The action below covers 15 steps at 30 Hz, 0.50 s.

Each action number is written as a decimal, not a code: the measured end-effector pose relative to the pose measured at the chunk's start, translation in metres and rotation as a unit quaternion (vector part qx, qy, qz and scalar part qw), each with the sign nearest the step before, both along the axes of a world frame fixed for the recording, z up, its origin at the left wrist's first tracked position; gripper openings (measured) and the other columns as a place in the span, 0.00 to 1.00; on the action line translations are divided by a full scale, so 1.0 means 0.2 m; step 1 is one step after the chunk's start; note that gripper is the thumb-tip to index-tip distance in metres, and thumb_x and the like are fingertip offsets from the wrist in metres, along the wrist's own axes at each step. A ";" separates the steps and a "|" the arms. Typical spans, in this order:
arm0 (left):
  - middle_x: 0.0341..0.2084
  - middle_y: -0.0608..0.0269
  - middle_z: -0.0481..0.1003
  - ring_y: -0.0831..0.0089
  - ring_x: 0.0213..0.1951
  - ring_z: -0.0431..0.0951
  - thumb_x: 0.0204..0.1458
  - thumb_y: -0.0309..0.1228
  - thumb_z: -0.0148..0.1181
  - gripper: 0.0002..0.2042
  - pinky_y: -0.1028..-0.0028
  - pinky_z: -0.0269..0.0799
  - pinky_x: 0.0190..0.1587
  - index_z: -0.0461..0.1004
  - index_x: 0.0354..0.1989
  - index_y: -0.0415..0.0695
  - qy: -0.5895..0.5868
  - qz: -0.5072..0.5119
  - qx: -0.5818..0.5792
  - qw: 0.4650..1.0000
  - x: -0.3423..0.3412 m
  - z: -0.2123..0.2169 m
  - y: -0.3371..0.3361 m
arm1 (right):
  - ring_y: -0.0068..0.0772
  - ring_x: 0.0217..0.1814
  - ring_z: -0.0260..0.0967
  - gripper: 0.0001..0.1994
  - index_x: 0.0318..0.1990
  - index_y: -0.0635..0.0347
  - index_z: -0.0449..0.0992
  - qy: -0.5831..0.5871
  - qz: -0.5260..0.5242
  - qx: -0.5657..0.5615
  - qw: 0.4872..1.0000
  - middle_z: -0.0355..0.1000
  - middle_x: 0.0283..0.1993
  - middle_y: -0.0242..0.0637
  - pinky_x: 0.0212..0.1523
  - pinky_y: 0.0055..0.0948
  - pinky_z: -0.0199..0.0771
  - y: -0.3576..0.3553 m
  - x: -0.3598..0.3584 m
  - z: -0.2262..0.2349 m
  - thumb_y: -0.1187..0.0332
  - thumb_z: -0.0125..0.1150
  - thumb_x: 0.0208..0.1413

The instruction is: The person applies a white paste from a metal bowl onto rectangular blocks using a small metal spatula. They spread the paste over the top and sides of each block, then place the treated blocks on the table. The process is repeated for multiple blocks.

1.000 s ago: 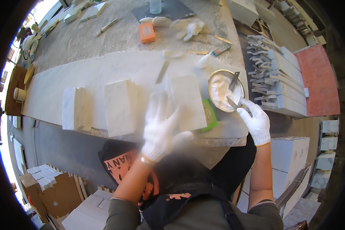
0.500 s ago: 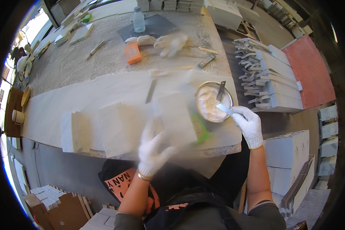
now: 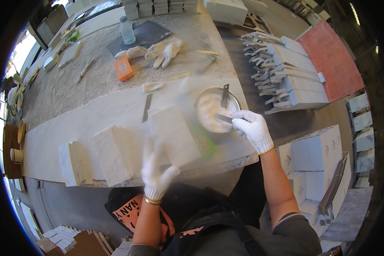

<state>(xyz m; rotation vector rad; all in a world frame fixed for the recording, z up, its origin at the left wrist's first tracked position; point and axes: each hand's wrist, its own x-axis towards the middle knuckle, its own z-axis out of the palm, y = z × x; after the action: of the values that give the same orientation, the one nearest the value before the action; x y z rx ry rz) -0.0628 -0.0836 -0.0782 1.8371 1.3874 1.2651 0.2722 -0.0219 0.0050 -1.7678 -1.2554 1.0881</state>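
Note:
My right hand (image 3: 252, 130), in a white knit glove, pinches a thin metal scraper blade (image 3: 224, 118). The blade's tip is at the white paste (image 3: 209, 107) inside a round metal bowl (image 3: 197, 103). A second dark blade (image 3: 225, 96) stands tilted in that bowl. My left hand (image 3: 156, 174), gloved too and blurred, has its fingers spread and holds nothing that I can see. It is by the lower left of a pale marble tile (image 3: 174, 137). Beside that tile's right edge shows a bright green object (image 3: 207, 143), too blurred to name.
Marble tile stacks stand at left (image 3: 112, 153) and far left (image 3: 72, 164) on the slab. Another blade (image 3: 147, 108) lies behind the tile. Farther back are an orange box (image 3: 124, 69), loose gloves (image 3: 165, 52) and a bottle (image 3: 127, 32). White boxes (image 3: 313, 158) stand at right.
The whole view has turned and shifted, moving the table things leftward. My right hand's blade tip has moved deeper over the paste. My left hand stays near the tile with fingers spread.

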 end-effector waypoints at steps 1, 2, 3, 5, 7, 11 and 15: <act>0.73 0.35 0.61 0.45 0.72 0.67 0.44 0.45 0.79 0.43 0.58 0.72 0.66 0.71 0.69 0.40 0.000 0.002 0.000 1.000 0.00 -0.01 0.00 | 0.16 0.28 0.71 0.14 0.50 0.62 0.85 0.009 0.006 -0.003 1.000 0.80 0.35 0.29 0.29 0.19 0.67 0.01 -0.01 0.01 0.68 0.67 0.59; 0.73 0.35 0.61 0.45 0.72 0.67 0.44 0.46 0.79 0.43 0.57 0.72 0.66 0.71 0.69 0.39 -0.003 0.002 0.001 1.000 0.00 -0.01 0.00 | 0.17 0.28 0.71 0.14 0.50 0.62 0.85 0.012 0.001 -0.013 1.000 0.80 0.34 0.30 0.29 0.19 0.68 0.01 -0.01 0.02 0.68 0.67 0.58; 0.73 0.35 0.61 0.45 0.72 0.67 0.44 0.47 0.80 0.44 0.57 0.72 0.66 0.71 0.69 0.39 -0.006 0.003 0.003 1.000 0.00 -0.02 0.00 | 0.17 0.28 0.71 0.14 0.50 0.62 0.85 0.017 0.001 -0.015 1.000 0.80 0.34 0.30 0.29 0.19 0.68 0.01 -0.02 0.03 0.68 0.67 0.58; 0.73 0.35 0.62 0.44 0.72 0.66 0.44 0.48 0.80 0.44 0.57 0.71 0.67 0.71 0.69 0.39 -0.010 0.006 0.005 1.000 0.00 -0.03 0.00 | 0.17 0.28 0.71 0.15 0.51 0.62 0.85 0.027 0.005 -0.014 1.000 0.80 0.34 0.30 0.29 0.20 0.68 0.02 -0.03 0.03 0.68 0.67 0.58; 0.73 0.35 0.62 0.43 0.72 0.66 0.44 0.48 0.80 0.44 0.57 0.70 0.67 0.72 0.68 0.38 -0.022 0.009 0.004 1.000 0.00 -0.03 0.00 | 0.18 0.28 0.71 0.15 0.50 0.62 0.85 0.037 0.011 -0.005 0.999 0.81 0.34 0.31 0.29 0.20 0.68 0.02 -0.04 0.03 0.67 0.67 0.58; 0.72 0.34 0.62 0.43 0.72 0.66 0.44 0.50 0.79 0.44 0.56 0.68 0.68 0.72 0.68 0.37 -0.012 0.005 0.001 1.000 0.00 -0.03 0.00 | 0.17 0.27 0.71 0.15 0.50 0.62 0.85 0.033 -0.002 -0.001 0.999 0.80 0.33 0.31 0.29 0.20 0.68 0.01 -0.03 0.01 0.67 0.67 0.58; 0.72 0.34 0.62 0.42 0.72 0.66 0.44 0.49 0.79 0.43 0.55 0.68 0.69 0.72 0.68 0.38 0.003 0.011 -0.001 1.000 0.00 -0.01 0.00 | 0.17 0.27 0.71 0.14 0.50 0.62 0.85 0.008 -0.015 0.023 1.000 0.80 0.32 0.31 0.28 0.19 0.66 0.00 -0.02 0.03 0.68 0.66 0.58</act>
<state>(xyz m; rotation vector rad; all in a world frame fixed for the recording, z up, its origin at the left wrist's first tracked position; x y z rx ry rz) -0.0622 -0.0833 -0.0805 1.8316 1.4147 1.2695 0.2689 -0.0222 0.0103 -1.7347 -1.2301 1.0466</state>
